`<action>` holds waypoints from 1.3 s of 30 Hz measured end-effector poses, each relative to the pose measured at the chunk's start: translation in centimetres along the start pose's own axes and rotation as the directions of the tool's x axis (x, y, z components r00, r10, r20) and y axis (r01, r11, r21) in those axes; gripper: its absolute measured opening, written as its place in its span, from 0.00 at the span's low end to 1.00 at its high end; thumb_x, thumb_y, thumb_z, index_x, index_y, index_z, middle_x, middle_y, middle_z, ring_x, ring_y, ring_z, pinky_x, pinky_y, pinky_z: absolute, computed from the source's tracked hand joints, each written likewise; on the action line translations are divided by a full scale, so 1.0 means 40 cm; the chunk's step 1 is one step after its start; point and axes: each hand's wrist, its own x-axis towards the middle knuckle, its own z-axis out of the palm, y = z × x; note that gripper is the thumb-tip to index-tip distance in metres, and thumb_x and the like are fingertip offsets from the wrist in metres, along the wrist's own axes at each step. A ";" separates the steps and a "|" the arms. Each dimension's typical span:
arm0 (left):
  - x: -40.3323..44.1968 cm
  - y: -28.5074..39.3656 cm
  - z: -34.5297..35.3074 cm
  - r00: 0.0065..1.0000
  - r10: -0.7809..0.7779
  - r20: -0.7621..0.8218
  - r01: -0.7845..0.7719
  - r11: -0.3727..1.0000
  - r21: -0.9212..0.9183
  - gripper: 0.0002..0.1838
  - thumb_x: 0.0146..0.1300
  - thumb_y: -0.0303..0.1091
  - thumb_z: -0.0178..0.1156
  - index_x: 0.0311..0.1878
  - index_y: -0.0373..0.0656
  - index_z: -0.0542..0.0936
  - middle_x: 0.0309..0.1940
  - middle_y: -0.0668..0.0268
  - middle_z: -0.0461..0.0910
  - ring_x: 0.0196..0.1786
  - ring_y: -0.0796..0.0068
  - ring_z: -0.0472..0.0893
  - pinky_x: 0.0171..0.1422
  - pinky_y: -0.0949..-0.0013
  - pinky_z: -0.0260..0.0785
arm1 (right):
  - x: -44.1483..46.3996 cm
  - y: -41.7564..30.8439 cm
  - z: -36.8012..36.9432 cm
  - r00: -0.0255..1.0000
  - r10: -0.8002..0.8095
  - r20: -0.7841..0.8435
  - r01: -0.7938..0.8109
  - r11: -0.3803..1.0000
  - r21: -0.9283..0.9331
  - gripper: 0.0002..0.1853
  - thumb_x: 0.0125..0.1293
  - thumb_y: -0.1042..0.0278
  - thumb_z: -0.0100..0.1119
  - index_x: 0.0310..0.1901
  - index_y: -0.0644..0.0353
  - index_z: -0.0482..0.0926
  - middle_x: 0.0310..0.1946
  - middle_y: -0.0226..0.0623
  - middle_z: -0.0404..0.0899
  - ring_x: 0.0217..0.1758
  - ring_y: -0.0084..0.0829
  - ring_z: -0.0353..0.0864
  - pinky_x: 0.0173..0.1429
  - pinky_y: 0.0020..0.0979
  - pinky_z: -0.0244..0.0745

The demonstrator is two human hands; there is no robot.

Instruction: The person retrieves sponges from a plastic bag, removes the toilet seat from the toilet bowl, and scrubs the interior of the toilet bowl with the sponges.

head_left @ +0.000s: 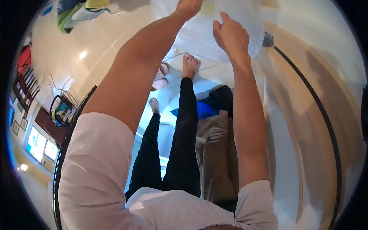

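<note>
A large, clear, wrinkled plastic bag or sheet (214,42) spreads across the top middle of the view, hanging in front of me. My left hand (190,7) is at its upper left, and its fingers run out of the frame at the top edge. Against the front of the plastic is my right hand (232,35), with the index finger stretched out and the thumb apart from it. The other fingers of that hand look bent, and I cannot see plastic gripped in them. What the plastic holds, if anything, is too blurred to make out.
Brown trousers (212,153) and a blue and black cloth (209,105) lie right of my legs. Pink slippers (160,80) sit on the tiled floor near my bare feet. Coloured cloths (82,15) are at the upper left. A curved wall with a black strip (314,88) bounds the right.
</note>
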 end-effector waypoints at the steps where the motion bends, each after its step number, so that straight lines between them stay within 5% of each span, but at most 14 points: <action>1: 0.012 0.027 -0.028 0.956 -0.279 0.091 0.267 0.955 0.125 0.18 0.69 0.26 0.50 0.60 0.37 0.79 0.51 0.50 0.84 0.47 0.51 0.86 0.54 0.52 0.80 | -0.001 0.012 0.003 1.000 -0.001 -0.024 0.002 1.000 0.017 0.21 0.73 0.53 0.53 0.58 0.60 0.80 0.46 0.52 0.88 0.51 0.56 0.87 0.56 0.55 0.80; 2: 0.033 0.035 -0.088 0.827 -0.383 0.411 0.424 0.905 -0.009 0.23 0.71 0.27 0.49 0.68 0.41 0.76 0.58 0.52 0.81 0.57 0.53 0.83 0.65 0.53 0.75 | -0.005 0.025 0.012 0.999 -0.004 -0.048 0.006 0.999 0.035 0.20 0.73 0.54 0.54 0.57 0.59 0.81 0.46 0.53 0.88 0.51 0.56 0.87 0.55 0.55 0.80; 3: 0.006 0.030 -0.081 0.817 -0.392 0.423 0.436 0.900 -0.008 0.23 0.71 0.27 0.49 0.68 0.41 0.76 0.58 0.52 0.81 0.57 0.53 0.83 0.65 0.53 0.75 | -0.008 0.037 0.025 1.000 -0.004 -0.030 0.005 0.999 0.033 0.20 0.73 0.54 0.54 0.57 0.59 0.81 0.46 0.53 0.88 0.51 0.56 0.87 0.55 0.55 0.80; 5: -0.011 0.023 -0.083 0.963 0.083 0.256 -0.116 0.986 0.116 0.27 0.74 0.29 0.47 0.76 0.50 0.69 0.70 0.55 0.75 0.69 0.54 0.76 0.73 0.53 0.70 | -0.004 0.055 0.040 1.000 0.007 -0.007 -0.007 0.997 0.071 0.21 0.73 0.54 0.54 0.58 0.60 0.81 0.46 0.53 0.88 0.52 0.55 0.87 0.57 0.55 0.80; 9: -0.027 0.032 -0.108 0.920 0.014 0.391 -0.094 0.978 0.186 0.28 0.78 0.32 0.43 0.79 0.57 0.65 0.77 0.57 0.68 0.78 0.56 0.68 0.78 0.50 0.64 | -0.026 0.057 0.073 1.000 0.021 0.000 -0.021 0.993 0.114 0.23 0.73 0.54 0.54 0.61 0.60 0.80 0.47 0.53 0.88 0.52 0.56 0.87 0.57 0.54 0.80; 15: -0.067 0.014 -0.081 0.843 -0.084 0.531 0.021 0.992 0.123 0.30 0.78 0.32 0.42 0.82 0.55 0.59 0.80 0.56 0.64 0.80 0.52 0.65 0.84 0.50 0.55 | -0.075 0.075 0.097 0.997 0.055 0.049 -0.063 0.984 0.166 0.24 0.73 0.54 0.56 0.64 0.59 0.80 0.47 0.48 0.89 0.52 0.53 0.87 0.59 0.51 0.80; 17: -0.042 0.061 -0.171 0.751 -0.335 0.569 0.565 0.772 -0.291 0.29 0.78 0.31 0.42 0.81 0.51 0.60 0.79 0.52 0.64 0.79 0.48 0.66 0.82 0.53 0.60 | -0.094 0.074 0.084 0.978 -0.016 0.207 -0.055 0.941 0.333 0.25 0.73 0.53 0.58 0.65 0.58 0.80 0.46 0.45 0.90 0.52 0.51 0.88 0.60 0.49 0.80; 20: -0.099 -0.017 -0.108 0.786 -0.172 0.594 0.288 0.952 -0.105 0.26 0.78 0.34 0.42 0.77 0.45 0.66 0.79 0.49 0.63 0.77 0.45 0.69 0.79 0.56 0.65 | -0.118 0.064 0.084 0.967 0.020 0.255 -0.128 0.903 0.411 0.26 0.72 0.52 0.59 0.65 0.57 0.80 0.46 0.44 0.90 0.51 0.48 0.89 0.59 0.47 0.80; 23: -0.073 0.022 -0.170 0.645 -0.352 0.679 0.452 0.891 0.033 0.25 0.76 0.34 0.43 0.72 0.36 0.70 0.76 0.42 0.67 0.72 0.43 0.74 0.76 0.54 0.68 | -0.132 0.052 0.084 0.979 0.042 0.201 -0.123 0.904 0.408 0.24 0.73 0.53 0.59 0.64 0.58 0.81 0.46 0.47 0.90 0.49 0.48 0.89 0.58 0.46 0.81; 27: -0.223 -0.041 0.126 0.773 -0.560 0.297 0.585 0.811 0.009 0.23 0.70 0.28 0.47 0.66 0.31 0.73 0.67 0.37 0.74 0.61 0.43 0.81 0.71 0.51 0.72 | -0.162 0.044 0.086 0.978 0.107 0.181 -0.181 0.867 0.465 0.24 0.74 0.53 0.59 0.64 0.58 0.82 0.44 0.50 0.89 0.47 0.47 0.90 0.55 0.44 0.81; 30: -0.204 0.021 -0.010 0.775 -0.235 0.587 0.299 0.954 -0.014 0.23 0.63 0.23 0.51 0.62 0.28 0.74 0.55 0.36 0.80 0.52 0.42 0.82 0.65 0.48 0.74 | -0.205 0.059 0.113 0.974 0.131 0.187 -0.218 0.779 0.588 0.23 0.74 0.54 0.60 0.63 0.60 0.82 0.43 0.52 0.89 0.45 0.46 0.89 0.53 0.42 0.81; 33: -0.243 -0.002 -0.012 0.997 0.069 0.027 -0.069 0.998 0.003 0.23 0.59 0.23 0.55 0.60 0.30 0.75 0.49 0.39 0.81 0.46 0.41 0.82 0.62 0.47 0.73 | -0.258 0.053 0.093 0.981 0.112 0.156 -0.181 0.811 0.556 0.24 0.74 0.54 0.60 0.62 0.63 0.82 0.43 0.52 0.89 0.43 0.45 0.89 0.52 0.41 0.81; 35: -0.110 0.095 -0.297 0.832 -0.449 0.326 0.534 0.806 -0.256 0.27 0.64 0.24 0.55 0.68 0.34 0.72 0.52 0.38 0.81 0.52 0.38 0.81 0.63 0.47 0.73 | -0.305 0.028 0.043 0.976 0.132 0.171 -0.204 0.824 0.528 0.23 0.75 0.56 0.60 0.62 0.64 0.81 0.46 0.53 0.88 0.44 0.43 0.89 0.52 0.40 0.82; 39: -0.064 0.160 -0.586 0.733 -0.640 0.230 0.678 0.656 -0.332 0.19 0.69 0.45 0.68 0.49 0.37 0.86 0.39 0.51 0.88 0.41 0.52 0.88 0.46 0.59 0.81 | -0.404 -0.048 -0.030 0.991 0.126 0.048 -0.130 0.791 0.598 0.21 0.77 0.60 0.60 0.63 0.65 0.81 0.49 0.52 0.87 0.46 0.43 0.89 0.54 0.39 0.82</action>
